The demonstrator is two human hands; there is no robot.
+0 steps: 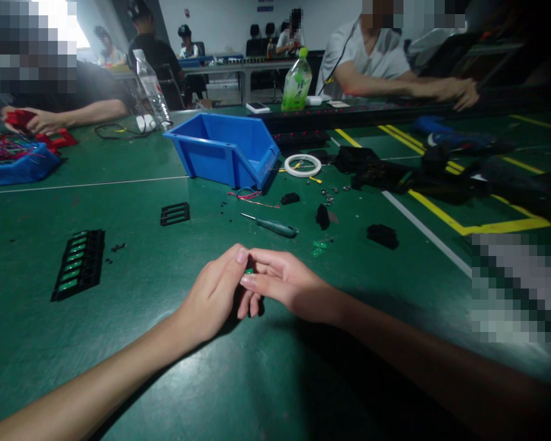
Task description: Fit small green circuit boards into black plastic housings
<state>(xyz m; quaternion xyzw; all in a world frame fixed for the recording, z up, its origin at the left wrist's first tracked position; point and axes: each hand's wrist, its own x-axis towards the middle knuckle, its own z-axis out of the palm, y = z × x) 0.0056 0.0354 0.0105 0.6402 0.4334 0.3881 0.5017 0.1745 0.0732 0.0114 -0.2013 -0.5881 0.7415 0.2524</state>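
Note:
My left hand (215, 291) and my right hand (288, 282) meet over the green table, fingers closed together around a small green-and-black piece (249, 268). Most of that piece is hidden by my fingers; its green part looks like a circuit board. Just beyond my hands lies a screwdriver (275, 228) with a dark green handle. To the left is a black frame (79, 264) holding several green boards in a row. A smaller black slotted part (174, 214) rests farther back. Small green pieces (320, 248) lie to the right of the screwdriver.
A blue bin (211, 156) stands behind the screwdriver, with thin wires (252, 197) before it. A white ring (303, 165), screws (329, 196) and black parts (382, 236) lie rightward. Bottles (296, 82) stand farther back. Other people sit across the table.

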